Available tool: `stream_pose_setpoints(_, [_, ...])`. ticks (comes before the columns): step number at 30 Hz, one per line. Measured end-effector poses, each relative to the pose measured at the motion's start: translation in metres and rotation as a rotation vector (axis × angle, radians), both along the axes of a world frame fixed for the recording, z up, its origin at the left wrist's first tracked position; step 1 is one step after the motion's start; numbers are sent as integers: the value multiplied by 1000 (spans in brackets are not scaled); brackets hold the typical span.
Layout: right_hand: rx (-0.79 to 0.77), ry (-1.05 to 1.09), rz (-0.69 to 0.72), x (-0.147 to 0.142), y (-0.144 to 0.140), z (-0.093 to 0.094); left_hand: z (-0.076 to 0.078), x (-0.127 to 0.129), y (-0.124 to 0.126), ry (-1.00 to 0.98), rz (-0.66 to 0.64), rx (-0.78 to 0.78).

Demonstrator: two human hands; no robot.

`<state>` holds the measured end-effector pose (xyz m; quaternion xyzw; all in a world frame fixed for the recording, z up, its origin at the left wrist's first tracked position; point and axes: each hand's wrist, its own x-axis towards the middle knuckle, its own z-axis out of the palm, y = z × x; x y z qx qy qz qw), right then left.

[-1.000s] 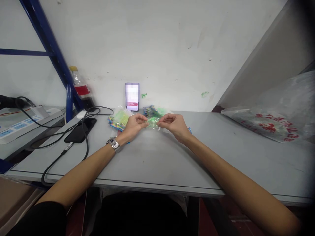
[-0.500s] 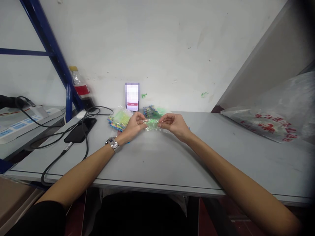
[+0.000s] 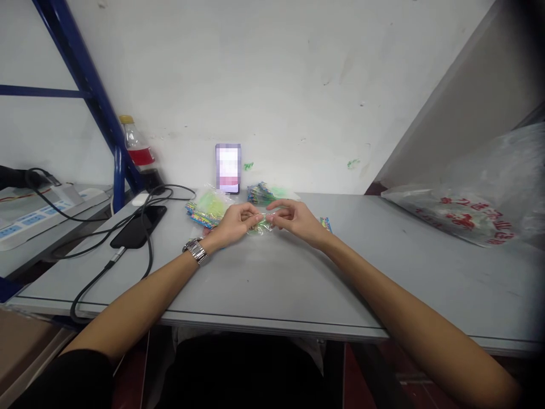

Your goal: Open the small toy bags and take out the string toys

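Green-tinted clear packet sits pinched between both hands at the middle of the frame, low over the grey table; it is too small to tell what it holds. That table fills the lower half of the frame, its front edge running across the bottom. At the right edge lies a big clear plastic bag with red print. At the left edge a white power strip rests on a lower shelf, and black cables loop from it across the table's left part. A black phone lies flat among those cables. Above it, by the blue rack post, stands a red-labelled bottle. A second phone is propped upright against the wall, centre frame. Just below it lie two heaps of similar packets, one to its left and one to its right. The left hand, a metal watch on its wrist, closes fingertips on the packet's left end; the right hand pinches its right end, other fingers loosely spread.
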<state>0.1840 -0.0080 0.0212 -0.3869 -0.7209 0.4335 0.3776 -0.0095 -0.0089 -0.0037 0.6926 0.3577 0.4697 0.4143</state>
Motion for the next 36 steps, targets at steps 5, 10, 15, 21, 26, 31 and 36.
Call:
stream_pose_setpoints(5, [8, -50, 28, -5, 0, -1, 3, 0, -2, 75, -4, 48])
stream_pose_setpoints(10, [32, -27, -29, -7, -2, 3, 0, 0, 0, 63, 7, 61])
stream_pose_setpoints(15, [72, 43, -77, -5, -1, 3, -2, 1, 0, 11, -18, -49])
stream_pose_setpoints(21, [9, 74, -57, -5, -6, 7, 1, 2, 0, -51, -9, -82])
stream_pose_setpoints(26, [-71, 51, 22, -4, -5, 6, 1, 2, -1, -60, -9, -46])
stream_pose_setpoints(31, [-56, 139, -28, -2, 1, 0, -1, 1, 0, -63, -62, -100])
stream_pose_setpoints(36, [-70, 180, -58, -3, 1, 0, 0, 1, 2, -63, -57, -93])
